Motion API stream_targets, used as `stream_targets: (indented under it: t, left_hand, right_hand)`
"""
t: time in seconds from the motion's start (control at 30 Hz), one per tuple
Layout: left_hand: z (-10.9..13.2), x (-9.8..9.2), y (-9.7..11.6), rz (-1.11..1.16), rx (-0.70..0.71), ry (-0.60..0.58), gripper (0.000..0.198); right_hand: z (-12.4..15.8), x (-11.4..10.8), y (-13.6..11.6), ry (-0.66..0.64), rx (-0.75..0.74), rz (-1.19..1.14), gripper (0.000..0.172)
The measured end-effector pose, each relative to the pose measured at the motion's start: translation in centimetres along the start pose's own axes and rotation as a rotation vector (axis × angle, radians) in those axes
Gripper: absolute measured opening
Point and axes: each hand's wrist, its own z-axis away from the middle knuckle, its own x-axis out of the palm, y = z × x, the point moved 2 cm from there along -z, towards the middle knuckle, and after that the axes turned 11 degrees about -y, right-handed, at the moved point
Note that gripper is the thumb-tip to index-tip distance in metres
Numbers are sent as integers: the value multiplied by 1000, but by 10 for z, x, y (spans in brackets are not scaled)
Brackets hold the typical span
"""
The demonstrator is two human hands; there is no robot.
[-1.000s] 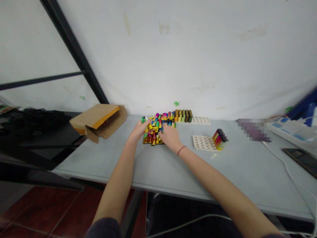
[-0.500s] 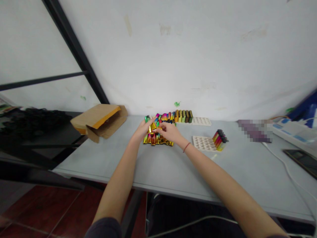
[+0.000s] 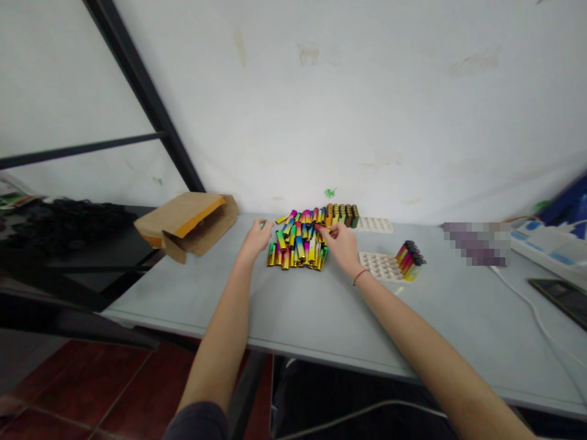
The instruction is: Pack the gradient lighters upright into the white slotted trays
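Near the middle of the desk [image 3: 293, 318], the left hand [image 3: 255, 239] rested, its fingers [image 3: 262, 225] loosely curled just beside a heap of rainbow-plated lighters [image 3: 296, 247]; whether they held anything I couldn't tell. The right hand [image 3: 342, 245] pinched narrowly on one lighter [image 3: 321, 228] at the heap's far side. Beyond stood a row of lighters [image 3: 342, 215] by the desk's back edge, and a white tray [image 3: 378, 267] lay off to the right.

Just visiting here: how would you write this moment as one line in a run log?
Left hand: beside pile of rainbow-metallic lighters | Right hand: touching pile's right edge | Nearby: white dimpled tray
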Motion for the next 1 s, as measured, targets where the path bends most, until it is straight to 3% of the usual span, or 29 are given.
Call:
stream_targets:
  t: [0.23, 0.4, 0.5, 0.6, 0.73, 0.9, 1.0]
  left_hand:
    - [-10, 17, -3, -143, 54, -16, 44]
    - [-9, 23, -4, -324, 148, -21, 58]
    - [-5, 24, -1, -400, 181, 44, 56]
    - [-4, 25, 6, -449, 218, 100, 48]
    - [-11, 32, 20, -546, 227, 92, 35]
    - [-28, 50, 41, -666, 191, 65, 37]
    - [-34, 60, 49, -708, 186, 64, 40]
  right_hand:
    - [-5, 24, -7, -63, 42, 42, 15]
    - [-6, 25, -7, -127, 60, 10, 22]
    - [-6, 23, -6, -133, 54, 12, 25]
    - [-4, 20, -4, -129, 38, 15, 22]
    - [-3, 13, 0, -125, -8, 2, 19]
    - [0, 0, 4, -134, -42, 29, 18]
    - [5, 0, 4, -205, -37, 107, 18]
